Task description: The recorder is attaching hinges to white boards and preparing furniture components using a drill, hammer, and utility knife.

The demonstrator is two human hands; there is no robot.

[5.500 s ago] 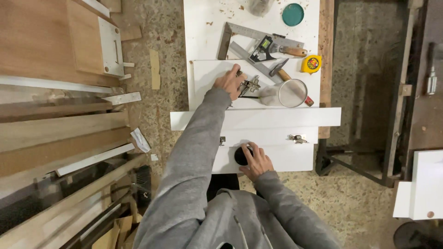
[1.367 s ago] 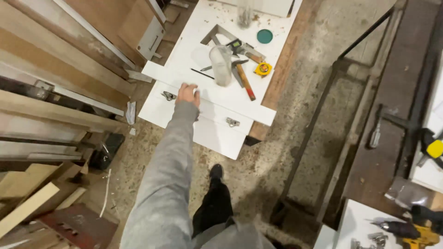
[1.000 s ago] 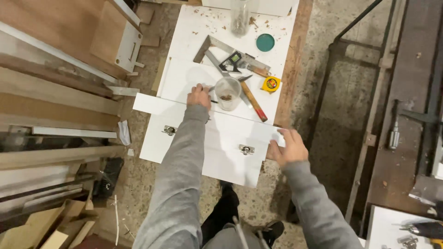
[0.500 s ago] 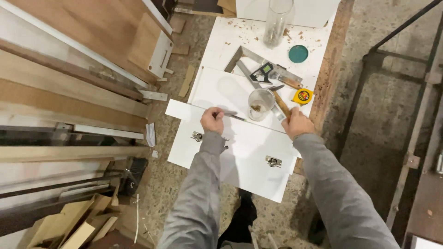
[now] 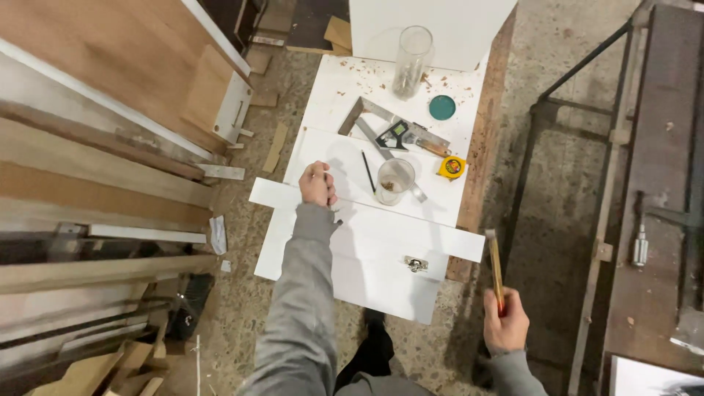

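Looking down, I see white panels (image 5: 381,249) laid across a workbench over a speckled concrete floor (image 5: 557,147), with wooden boards (image 5: 95,154) stacked to my left and a dark metal frame (image 5: 623,132) to my right. My left hand (image 5: 317,184) is curled into a loose fist, fingertips pinched on something too small to make out, pressed onto the upper panel's edge. My right hand (image 5: 504,323) is wrapped fully around a hammer (image 5: 496,265), held out past the bench edge, head up. Near my left hand stand 1 clear cup (image 5: 394,181), a pencil (image 5: 367,171), a square (image 5: 381,121), a yellow tape measure (image 5: 452,166) and a tall glass jar (image 5: 411,62).
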